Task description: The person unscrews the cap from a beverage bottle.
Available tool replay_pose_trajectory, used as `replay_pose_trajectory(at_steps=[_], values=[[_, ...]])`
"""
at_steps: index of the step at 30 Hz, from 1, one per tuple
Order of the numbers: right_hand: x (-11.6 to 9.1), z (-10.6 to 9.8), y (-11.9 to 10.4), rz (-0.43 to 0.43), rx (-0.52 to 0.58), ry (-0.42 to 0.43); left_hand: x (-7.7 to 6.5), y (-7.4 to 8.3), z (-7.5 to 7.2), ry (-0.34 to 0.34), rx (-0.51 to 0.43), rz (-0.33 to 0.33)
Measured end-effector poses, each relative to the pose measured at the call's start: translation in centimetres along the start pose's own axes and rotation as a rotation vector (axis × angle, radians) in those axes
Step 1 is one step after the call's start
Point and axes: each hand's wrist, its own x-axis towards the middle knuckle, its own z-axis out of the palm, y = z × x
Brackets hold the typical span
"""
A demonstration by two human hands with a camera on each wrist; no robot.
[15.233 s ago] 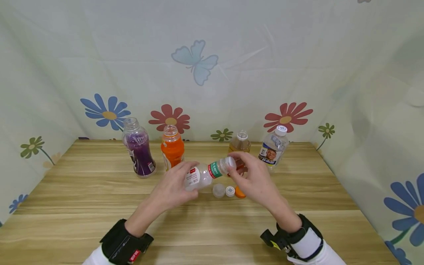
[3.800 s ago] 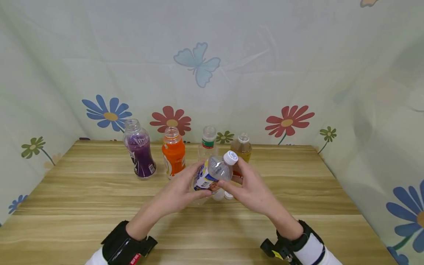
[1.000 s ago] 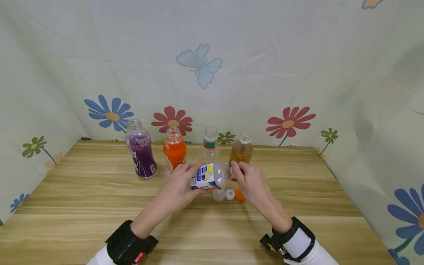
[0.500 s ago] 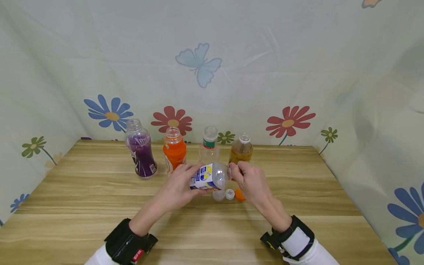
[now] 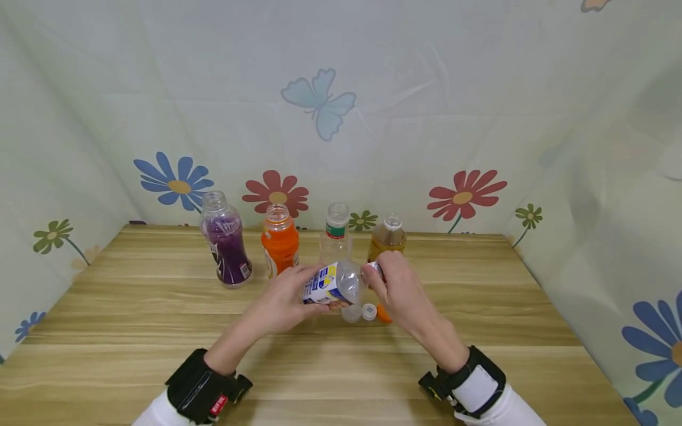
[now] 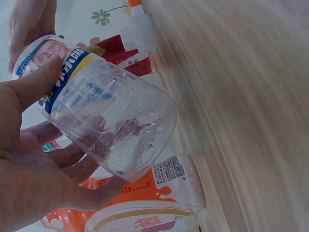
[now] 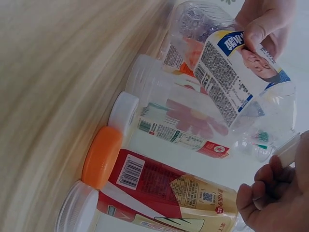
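My left hand (image 5: 285,300) grips a clear plastic bottle (image 5: 348,284) round its white, blue and yellow label, holding it tilted nearly sideways with the neck toward the right. At that neck my right hand (image 5: 404,290) pinches the white cap (image 5: 376,268) with curled fingers. In the left wrist view the bottle's transparent base (image 6: 130,130) faces the camera, and no drink shows in it. The right wrist view shows the held cap (image 7: 288,150) at the mouth; whether it has come off the thread I cannot tell.
Behind the hands stand a purple drink bottle (image 5: 229,254), an orange drink bottle (image 5: 280,242), a clear green-labelled bottle (image 5: 335,239) and an amber drink bottle (image 5: 388,239). Loose caps lie below: a translucent cap (image 5: 351,313), a white cap (image 5: 369,312), an orange cap (image 7: 102,157) and another pale cap (image 7: 77,208).
Earlier both hands held the green-labelled bottle, which now stands at the back. The clear bottle came from the far right and has tipped sideways. Lately my right hand has turned slightly at the cap.
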Motion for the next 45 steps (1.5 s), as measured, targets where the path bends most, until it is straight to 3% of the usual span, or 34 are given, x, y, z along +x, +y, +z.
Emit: replay_pose_trajectory(at_steps=[11,18,24,34,45], values=[[0.0,0.1,-0.3,-0.021,0.031,-0.003,-0.1,-0.2,-0.2,0.001,-0.002,-0.004],[-0.1,-0.4,-1.2,0.126,0.236,0.008,0.0,0.4,-0.3,0.025,0.042,-0.035],[-0.1,-0.7,-1.4,0.209,0.307,0.021,0.0,0.7,-0.2,0.060,0.100,-0.032],[0.0,-0.9,-1.0,0.303,0.313,-0.017,-0.1,0.4,0.0,0.094,0.160,-0.012],[-0.2,-1.3,-1.3,0.279,0.259,-0.059,-0.2,0.3,0.1,0.102,0.189,0.004]])
